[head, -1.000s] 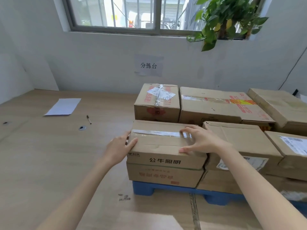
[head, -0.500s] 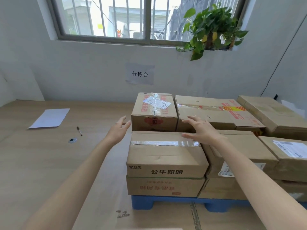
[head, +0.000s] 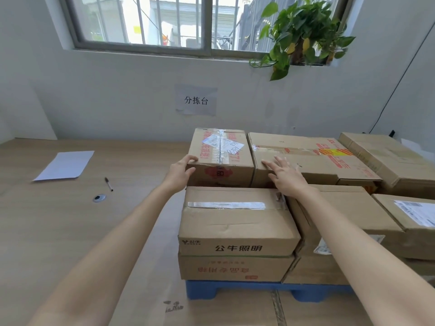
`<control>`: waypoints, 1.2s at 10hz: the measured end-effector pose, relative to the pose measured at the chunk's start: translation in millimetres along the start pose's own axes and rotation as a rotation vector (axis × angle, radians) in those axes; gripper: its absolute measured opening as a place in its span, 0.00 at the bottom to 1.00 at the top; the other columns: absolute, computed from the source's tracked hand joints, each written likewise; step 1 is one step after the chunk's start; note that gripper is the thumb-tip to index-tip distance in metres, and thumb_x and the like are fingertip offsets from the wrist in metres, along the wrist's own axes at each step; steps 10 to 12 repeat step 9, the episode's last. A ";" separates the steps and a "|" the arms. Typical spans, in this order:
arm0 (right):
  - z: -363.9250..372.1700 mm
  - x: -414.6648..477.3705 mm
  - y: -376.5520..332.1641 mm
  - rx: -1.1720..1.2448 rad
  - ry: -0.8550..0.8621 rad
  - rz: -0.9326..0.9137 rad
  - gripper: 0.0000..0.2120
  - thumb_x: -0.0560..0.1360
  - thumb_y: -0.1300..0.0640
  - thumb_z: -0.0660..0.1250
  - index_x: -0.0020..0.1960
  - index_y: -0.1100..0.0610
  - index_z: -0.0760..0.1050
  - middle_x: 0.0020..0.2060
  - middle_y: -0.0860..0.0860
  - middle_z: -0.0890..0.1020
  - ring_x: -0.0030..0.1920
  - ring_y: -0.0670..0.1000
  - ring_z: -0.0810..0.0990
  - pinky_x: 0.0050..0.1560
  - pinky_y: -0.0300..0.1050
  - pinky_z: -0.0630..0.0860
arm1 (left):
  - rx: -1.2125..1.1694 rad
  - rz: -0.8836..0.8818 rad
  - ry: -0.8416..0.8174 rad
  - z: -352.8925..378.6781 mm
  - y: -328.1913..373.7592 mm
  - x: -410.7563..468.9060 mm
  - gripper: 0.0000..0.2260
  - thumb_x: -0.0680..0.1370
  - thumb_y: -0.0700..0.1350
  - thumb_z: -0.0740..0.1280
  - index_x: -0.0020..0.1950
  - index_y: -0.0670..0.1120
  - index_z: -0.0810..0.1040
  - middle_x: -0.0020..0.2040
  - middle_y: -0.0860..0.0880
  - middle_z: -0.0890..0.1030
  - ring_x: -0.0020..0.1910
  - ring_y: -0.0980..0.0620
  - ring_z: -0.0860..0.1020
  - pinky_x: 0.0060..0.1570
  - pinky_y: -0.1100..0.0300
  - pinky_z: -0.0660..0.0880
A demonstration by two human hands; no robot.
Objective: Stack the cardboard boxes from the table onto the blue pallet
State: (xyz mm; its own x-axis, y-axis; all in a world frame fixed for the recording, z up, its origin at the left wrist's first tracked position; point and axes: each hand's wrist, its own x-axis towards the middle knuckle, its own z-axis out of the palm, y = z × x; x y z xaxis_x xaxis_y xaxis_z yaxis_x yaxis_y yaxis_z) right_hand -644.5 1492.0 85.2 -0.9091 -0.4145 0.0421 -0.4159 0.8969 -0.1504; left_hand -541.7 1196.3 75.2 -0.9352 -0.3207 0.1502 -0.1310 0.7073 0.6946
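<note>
Cardboard, taped and labelled: the small box (head: 219, 158) sits behind the stack (head: 235, 231) on the blue pallet (head: 202, 290). The left hand (head: 180, 172) curls fingers and thumb round its near left corner. Right of those fingers, the right hand (head: 286, 178) is spread flat, holding nothing, over the wide box (head: 313, 158). Pickup is likely the step; next the right fingers must find the small box's right side, tight against the wide box, before lifting.

Only the front edge of the blue plastic pallet (head: 202, 290) shows beneath the stacked cardboard boxes (head: 235, 229) (the rest is covered), the white printed label (head: 416, 211) is cut by the right edge, and the scrawl on the small taped cardboard box (head: 237, 175) is illegible.
</note>
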 end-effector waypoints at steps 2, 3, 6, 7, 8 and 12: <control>0.3 5.3 -0.8 -0.001 0.011 -0.003 0.22 0.84 0.54 0.49 0.76 0.43 0.55 0.77 0.53 0.56 0.77 0.56 0.53 0.74 0.65 0.47 | 0.080 -0.020 0.120 2.4 -3.0 1.9 0.12 0.80 0.36 0.58 0.58 0.49 0.74 0.52 0.41 0.80 0.45 0.45 0.75 0.44 0.54 0.71; -0.7 5.2 -2.4 -0.003 0.007 0.002 0.22 0.84 0.54 0.49 0.76 0.43 0.56 0.77 0.53 0.56 0.77 0.56 0.53 0.73 0.66 0.48 | 0.082 -0.011 0.171 -1.9 -4.5 3.6 0.12 0.79 0.35 0.58 0.54 0.50 0.75 0.56 0.45 0.79 0.50 0.44 0.78 0.51 0.49 0.75; 2.3 5.0 -1.5 -0.016 0.020 -0.006 0.23 0.83 0.56 0.52 0.76 0.43 0.55 0.77 0.54 0.57 0.77 0.56 0.54 0.73 0.67 0.48 | 0.121 0.020 0.097 -2.6 -10.2 9.5 0.12 0.81 0.37 0.57 0.60 0.50 0.73 0.58 0.43 0.79 0.49 0.46 0.76 0.50 0.49 0.74; 1.6 4.0 -2.3 -0.007 0.016 -0.005 0.24 0.83 0.54 0.54 0.76 0.43 0.55 0.77 0.53 0.56 0.77 0.56 0.53 0.73 0.67 0.47 | 0.125 0.015 0.068 -2.5 -7.3 8.7 0.11 0.80 0.39 0.60 0.62 0.48 0.72 0.62 0.42 0.75 0.53 0.45 0.73 0.52 0.53 0.71; 1.6 3.4 -3.3 -0.009 0.023 -0.005 0.25 0.82 0.52 0.56 0.76 0.44 0.55 0.77 0.54 0.55 0.77 0.56 0.52 0.74 0.65 0.46 | 0.153 0.028 0.045 -1.0 -3.8 7.9 0.15 0.79 0.44 0.64 0.66 0.48 0.72 0.68 0.45 0.69 0.62 0.46 0.70 0.61 0.52 0.69; 1.1 1.7 -3.1 0.006 0.028 -0.006 0.25 0.81 0.50 0.58 0.76 0.45 0.56 0.78 0.54 0.54 0.78 0.56 0.51 0.74 0.64 0.47 | 0.211 0.061 0.061 -0.4 1.4 5.0 0.17 0.78 0.47 0.65 0.67 0.48 0.71 0.70 0.47 0.67 0.68 0.45 0.67 0.66 0.47 0.66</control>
